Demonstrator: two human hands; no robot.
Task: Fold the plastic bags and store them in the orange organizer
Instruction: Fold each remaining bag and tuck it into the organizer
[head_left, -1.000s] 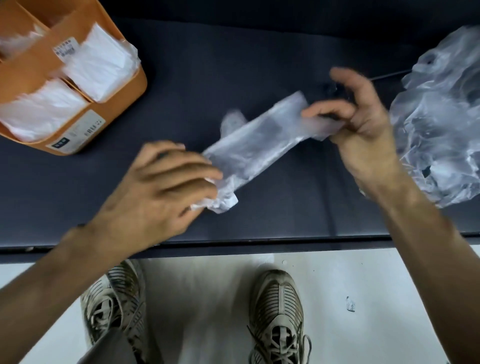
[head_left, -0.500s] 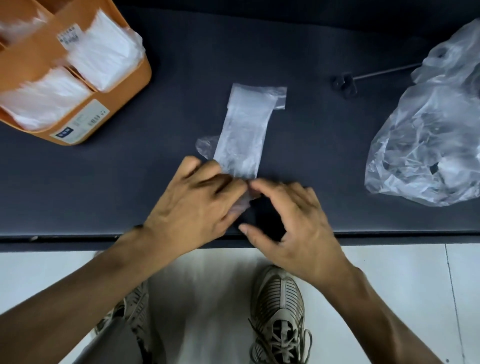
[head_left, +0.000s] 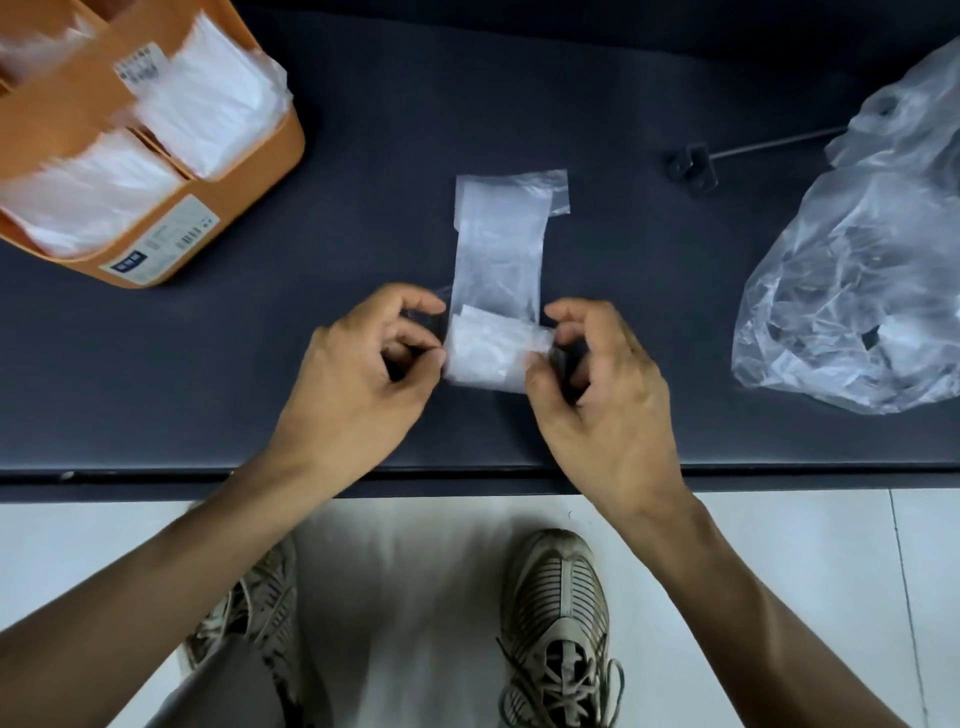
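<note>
Head view: both hands' curled fingers (head_left: 415, 332) on folded bag (head_left: 493, 353).

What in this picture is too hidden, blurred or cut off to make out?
Head view:
- Orange organizer: cut by the left and top edges; label print blurred.
- Crumpled bag: cut by the right edge.
- Folded strip: both hands, left hand and right hand, cover its near corners.

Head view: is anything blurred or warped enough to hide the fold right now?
Head view: the orange plastic organizer at far left is motion-smeared, its label unreadable; the clear folded plastic strip between the left hand and right hand is sharp. Wide-angle bending curves the dark table's edge. Lighting is even, no harsh glare.
</note>
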